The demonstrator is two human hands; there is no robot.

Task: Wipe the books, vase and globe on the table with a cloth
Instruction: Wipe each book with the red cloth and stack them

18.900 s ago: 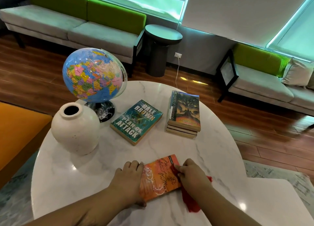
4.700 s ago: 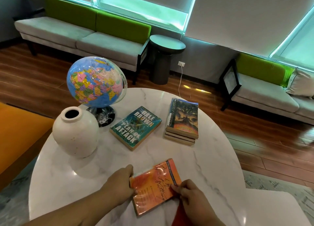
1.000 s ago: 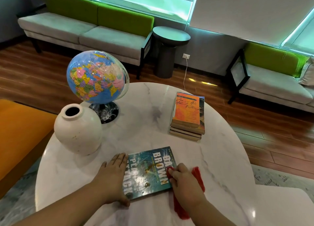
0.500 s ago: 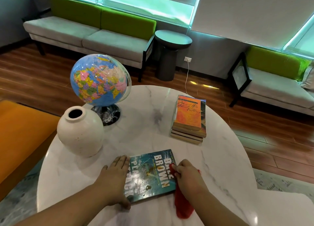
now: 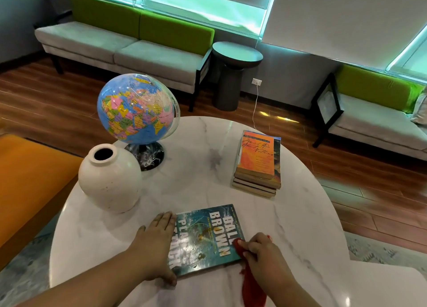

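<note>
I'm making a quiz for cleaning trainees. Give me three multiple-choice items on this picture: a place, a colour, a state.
1. Where does the orange book lie?
A. On top of the stack of books
B. Beneath that stack
C. Standing on end
2. What colour is the cloth?
A. Blue
B. Red
C. White
3. How is the left hand?
A. Curled in a fist
B. Flat on the teal book, fingers straight
C. Raised in the air
Answers: 1 A, it tops the pile. 2 B, red shows under the right hand gripping it. 3 B, its palm presses the cover.
</note>
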